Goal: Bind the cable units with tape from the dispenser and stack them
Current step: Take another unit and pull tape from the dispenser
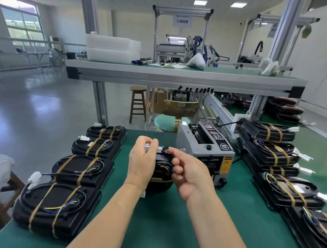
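Presently: binding step. Unit [160, 173] upright mid-mat, just left of dispenser [205, 151]. Left hand [142, 161] and right hand [190, 173] each pinch what looks like clear tape [180, 149] at its top. Next, probably: wrap tape down tight, then onto stack [268, 147].

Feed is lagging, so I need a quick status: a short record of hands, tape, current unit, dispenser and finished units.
left hand: pinch grip on one end of the strip of tape
right hand: pinch grip near the other end
strip of tape: stretched between both hands above the unit; faint, hard to see
unit: black, on the green table, under the hands
dispenser: grey, just right of the unit
bound units, left: row along the table edge
bound units, right: stacked
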Available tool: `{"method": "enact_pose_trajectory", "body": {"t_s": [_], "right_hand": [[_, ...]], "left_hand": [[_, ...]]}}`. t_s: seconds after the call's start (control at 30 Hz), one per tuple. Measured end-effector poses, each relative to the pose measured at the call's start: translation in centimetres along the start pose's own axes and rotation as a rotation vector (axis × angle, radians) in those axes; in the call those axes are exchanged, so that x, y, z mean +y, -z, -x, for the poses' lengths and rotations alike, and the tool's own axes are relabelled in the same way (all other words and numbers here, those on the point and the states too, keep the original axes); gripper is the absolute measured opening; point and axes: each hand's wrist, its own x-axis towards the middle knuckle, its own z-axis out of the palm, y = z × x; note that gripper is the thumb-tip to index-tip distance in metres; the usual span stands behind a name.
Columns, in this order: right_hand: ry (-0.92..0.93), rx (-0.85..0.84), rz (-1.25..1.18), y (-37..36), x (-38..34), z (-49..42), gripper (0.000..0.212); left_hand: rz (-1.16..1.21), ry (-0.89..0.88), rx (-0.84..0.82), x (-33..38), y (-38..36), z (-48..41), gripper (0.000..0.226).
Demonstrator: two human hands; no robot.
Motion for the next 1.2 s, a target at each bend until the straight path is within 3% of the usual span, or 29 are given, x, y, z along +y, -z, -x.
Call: {"method": "enact_pose_trajectory", "body": {"t_s": [0.4,1.2], "right_hand": [[-0.066,-0.012,-0.079,-0.27,0.5,-0.59,0.005],[0.056,0.02,-0.009,-0.32,0.83,-0.6,0.005]], "left_hand": [[0.01,0.028,0.003,-0.05,0.46,-0.46,0.006],[-0.023,0.049,-0.048,-0.12,0.57,-0.61,0.031]]}}
